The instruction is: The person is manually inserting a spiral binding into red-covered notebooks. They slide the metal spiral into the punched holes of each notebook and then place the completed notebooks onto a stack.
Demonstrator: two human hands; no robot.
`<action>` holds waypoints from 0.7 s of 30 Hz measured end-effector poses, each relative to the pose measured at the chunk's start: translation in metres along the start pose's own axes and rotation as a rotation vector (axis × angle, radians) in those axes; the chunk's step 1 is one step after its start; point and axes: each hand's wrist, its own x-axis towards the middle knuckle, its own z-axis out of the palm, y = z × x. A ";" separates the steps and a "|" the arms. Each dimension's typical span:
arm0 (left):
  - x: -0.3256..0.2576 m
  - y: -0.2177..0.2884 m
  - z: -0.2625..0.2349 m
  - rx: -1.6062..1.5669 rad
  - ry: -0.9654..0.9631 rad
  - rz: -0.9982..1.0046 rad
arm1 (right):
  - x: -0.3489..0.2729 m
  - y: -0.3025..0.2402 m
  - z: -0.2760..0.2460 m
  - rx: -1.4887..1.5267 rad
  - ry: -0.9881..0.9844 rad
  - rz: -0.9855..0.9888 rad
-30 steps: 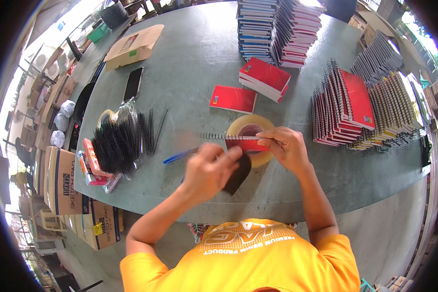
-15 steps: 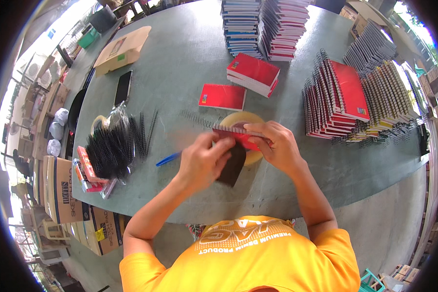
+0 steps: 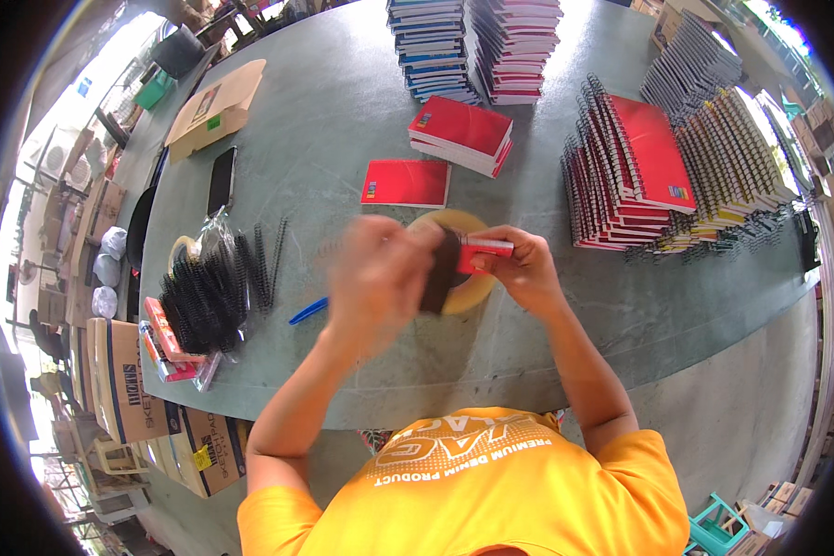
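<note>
My right hand (image 3: 525, 267) is closed around the right end of a small red notebook (image 3: 473, 257), held edge-up above the table. My left hand (image 3: 380, 278) is at the notebook's left end, smeared by motion, so its fingers cannot be read. A blurred wire coil (image 3: 328, 248) shows just left of that hand. From the notebook's left part hangs a dark flap (image 3: 440, 276). Under both hands lies a wide roll of tape (image 3: 477, 289), partly covered. A blue pen (image 3: 309, 310) rests on the table beside my left wrist.
Beyond the hands lie a single red notebook (image 3: 405, 183) and a short red stack (image 3: 461, 134). Tall notebook stacks (image 3: 519, 51) stand at the far edge. Spiral-bound red notebooks (image 3: 653, 153) are piled right. Left are black coils (image 3: 204, 301), a phone (image 3: 221, 180) and a brown envelope (image 3: 218, 107).
My left hand has lifted slightly away and blurred. The notebook has turned, with its end now facing right in my right hand. The dark flap has risen. The whole view has shifted slightly.
</note>
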 end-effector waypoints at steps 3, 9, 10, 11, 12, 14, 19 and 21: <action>0.003 -0.006 0.003 -0.030 0.004 0.053 | 0.000 0.007 -0.005 0.018 -0.040 -0.031; 0.003 0.000 0.013 -0.099 -0.231 0.115 | -0.001 0.011 -0.002 0.001 -0.040 -0.140; 0.001 0.002 0.012 -0.142 -0.193 0.103 | 0.000 0.009 -0.002 -0.010 -0.031 -0.137; 0.008 0.003 0.012 -0.077 -0.099 0.122 | 0.000 0.008 -0.004 -0.030 -0.053 -0.122; 0.018 0.005 0.008 -0.015 -0.010 0.130 | -0.001 0.009 -0.006 -0.045 -0.079 -0.095; 0.032 0.009 0.000 0.123 0.184 0.141 | -0.003 0.010 -0.006 -0.063 -0.069 -0.106; 0.016 0.004 0.020 -0.088 -0.071 0.042 | -0.004 0.020 -0.012 -0.073 -0.031 -0.110; 0.022 -0.001 0.018 -0.062 0.029 -0.006 | -0.004 0.013 -0.007 -0.081 0.016 -0.121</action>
